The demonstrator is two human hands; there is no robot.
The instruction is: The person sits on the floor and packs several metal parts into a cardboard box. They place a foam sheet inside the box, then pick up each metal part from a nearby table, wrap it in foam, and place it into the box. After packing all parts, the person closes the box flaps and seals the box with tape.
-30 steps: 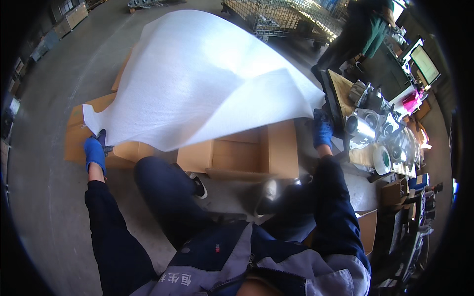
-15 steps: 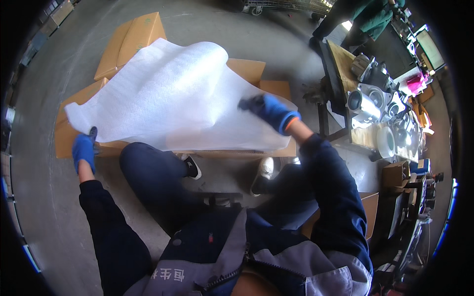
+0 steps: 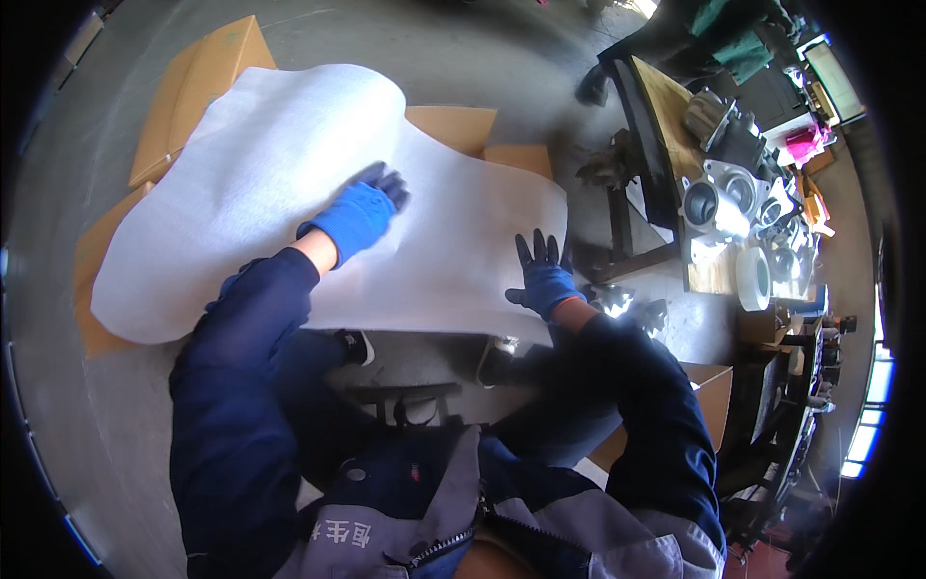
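While the white sheet [image 3: 463, 207] is spread over a cardboard box [image 3: 451, 127], the sheet's middle is overlapped by the left hand [image 3: 354, 217], whose blurred fingers are partly bent; whether anything is gripped cannot be told. Near the sheet's right end, the right hand [image 3: 545, 279] is held with fingers widely spread, nothing grasped. Right of the sheet, metal parts [image 3: 712, 206] are set on a table [image 3: 667, 104].

"What's on the table [image 3: 666, 106] at your two o'clock?"
"Metal castings [image 3: 731, 214] and a white ring-shaped roll [image 3: 745, 278]."
"And the grey floor [image 3: 463, 58] around you?"
"Cardboard boxes [image 3: 183, 106] at your ten o'clock."
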